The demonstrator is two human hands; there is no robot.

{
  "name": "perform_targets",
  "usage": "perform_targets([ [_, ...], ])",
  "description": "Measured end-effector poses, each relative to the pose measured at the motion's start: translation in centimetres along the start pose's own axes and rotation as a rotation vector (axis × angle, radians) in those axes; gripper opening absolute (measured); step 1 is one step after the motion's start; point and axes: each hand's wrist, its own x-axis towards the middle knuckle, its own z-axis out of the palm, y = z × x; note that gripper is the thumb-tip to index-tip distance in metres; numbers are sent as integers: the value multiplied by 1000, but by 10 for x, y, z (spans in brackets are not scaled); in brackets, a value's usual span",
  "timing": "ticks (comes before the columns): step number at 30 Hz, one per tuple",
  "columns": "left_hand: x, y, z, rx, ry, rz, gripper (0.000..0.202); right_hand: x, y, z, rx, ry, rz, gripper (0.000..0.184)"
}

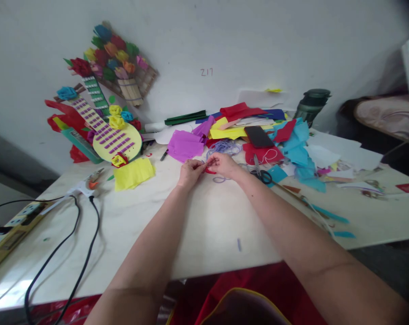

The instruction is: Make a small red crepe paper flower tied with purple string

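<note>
Over the middle of the table, my left hand point(191, 173) and my right hand point(223, 165) meet fingertip to fingertip. Both are closed in a pinch around a small piece of red crepe paper point(210, 171), mostly covered by the fingers. A loop of lilac yarn point(220, 179) lies just under my right hand; whether its end runs between the fingers I cannot tell. Behind the hands is a loose heap of lilac yarn point(224, 147). Purple crepe paper point(185, 144) lies beyond my left hand, and scissors point(261, 174) rest right of my right hand.
A yellow paper sheet point(134, 174), a glue gun point(85, 186) with black cables and a power strip point(16, 230) are on the left. A paper guitar point(118, 140) leans at the back left. Rightward lie a phone point(258, 136), blue crepe paper point(297, 151) and a dark bottle point(312, 106).
</note>
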Motion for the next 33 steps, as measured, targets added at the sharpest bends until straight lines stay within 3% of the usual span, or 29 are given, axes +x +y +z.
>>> perform_targets([
  [6, -3, 3, -5, -115, 16, -67, 24, 0, 6, 9, -268, 63, -220, 16],
  [10, -3, 0, -6, -147, 4, -94, 23, -7, 2, 16, -401, 32, -296, 15],
  [21, -1, -8, -8, 10, -25, -30, 23, -12, -4, 18, -418, -36, -269, 13],
  [26, -5, 6, -11, 348, 196, 142, 10, -12, -7, 21, -447, -47, -243, 20],
  [28, -6, 12, -13, 452, 226, 207, 9, -12, -8, 22, -463, -51, -241, 19],
  [33, -7, 12, -12, 369, 155, 134, 13, -13, -11, 23, -482, -53, -219, 18],
])
